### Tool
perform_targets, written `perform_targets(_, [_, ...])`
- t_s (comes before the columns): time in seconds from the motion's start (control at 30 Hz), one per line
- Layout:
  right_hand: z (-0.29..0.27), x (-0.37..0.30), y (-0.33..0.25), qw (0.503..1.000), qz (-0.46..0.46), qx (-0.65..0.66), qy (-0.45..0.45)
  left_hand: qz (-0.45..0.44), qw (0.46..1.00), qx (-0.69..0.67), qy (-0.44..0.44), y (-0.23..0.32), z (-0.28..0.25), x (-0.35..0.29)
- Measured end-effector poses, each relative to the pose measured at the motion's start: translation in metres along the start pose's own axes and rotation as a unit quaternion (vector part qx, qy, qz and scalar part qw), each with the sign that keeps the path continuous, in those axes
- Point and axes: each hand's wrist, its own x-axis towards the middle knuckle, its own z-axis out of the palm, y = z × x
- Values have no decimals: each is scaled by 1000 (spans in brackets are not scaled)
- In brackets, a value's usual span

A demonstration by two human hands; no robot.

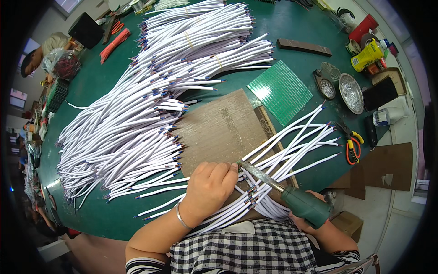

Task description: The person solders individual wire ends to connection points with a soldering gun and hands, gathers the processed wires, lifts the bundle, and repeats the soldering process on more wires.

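Note:
My right hand (299,223) is wrapped round the thick green handle of a soldering iron (305,204), and partly hidden behind it. The iron's metal shaft slants up and left, its tip meeting the fingertips of my left hand (211,183). Those fingers are pinched together over the near edge of a brown board (219,128); a small piece shows at their tips, too covered to name. Beneath both hands lie several white cables (292,153) with bared coloured ends, some crossing under the iron. Small dark parts (250,197) sit among them, close to my apron.
A large heap of white cables (123,132) covers the table's left and far side. Right of the board lie a green gridded panel (280,92), a metal dish (351,93), a sponge-like coil stand (326,82), pliers (352,144) and a yellow bottle (367,55). Another person (50,45) sits far left.

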Motion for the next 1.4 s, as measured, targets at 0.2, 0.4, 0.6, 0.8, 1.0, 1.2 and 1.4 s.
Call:
perform_targets(0.2, [1,-11,5,998,34,54,-13,3,1000,-1,1,0,1,1])
perform_targets(0.4, [0,-14,7,1000,6,-2,-22,0,1000,-5,-2,1,-1,1])
perform_targets(0.6, [2,-8,6,997,-38,-58,-17,1,1000,-5,1,0,0,1])
perform_targets(0.8, [2,-16,14,994,-61,-81,-48,1,1000,-8,8,0,1,0])
perform_targets(1.0, [1,-21,15,996,-27,-51,-67,0,1000,-9,9,1,1,1])
perform_targets(1.2, [-8,-11,3,998,13,-29,-49,-1,1000,-10,8,0,1,0])
perform_targets(1.4, [-11,-9,0,950,218,222,23,-3,1000,-15,12,0,0,1])
